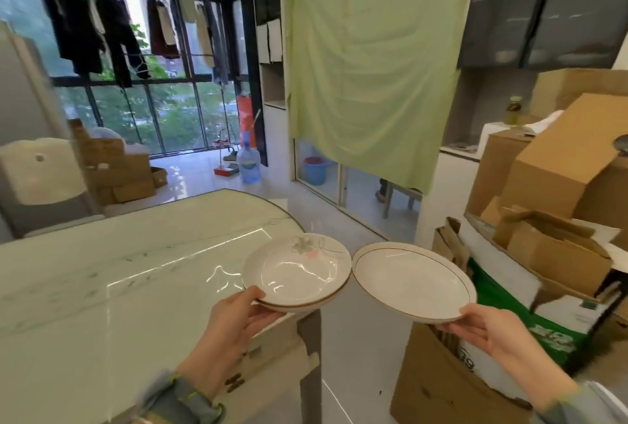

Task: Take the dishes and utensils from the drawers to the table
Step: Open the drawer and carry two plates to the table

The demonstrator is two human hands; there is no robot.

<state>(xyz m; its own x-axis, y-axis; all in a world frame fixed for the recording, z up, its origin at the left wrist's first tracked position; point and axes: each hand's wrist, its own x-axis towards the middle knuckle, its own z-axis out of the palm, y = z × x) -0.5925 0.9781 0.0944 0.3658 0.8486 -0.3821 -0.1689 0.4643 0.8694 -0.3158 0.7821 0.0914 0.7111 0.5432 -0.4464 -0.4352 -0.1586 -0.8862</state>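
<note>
Now | left hand [234, 315] fingers pinch stacked plates [297, 274] | right hand [492, 328] pinches plate [413, 279]

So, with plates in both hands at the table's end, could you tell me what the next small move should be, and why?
Probably lower the left hand and set its two stacked plates on the marble table. They already hang over its near end, while the right hand's gold-rimmed plate is still off to the side, over the floor and boxes.

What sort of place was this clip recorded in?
Probably a home dining area, perhaps mid-move: a marble-look table, laundry hanging by the balcony window, and stacked cardboard boxes.
</note>
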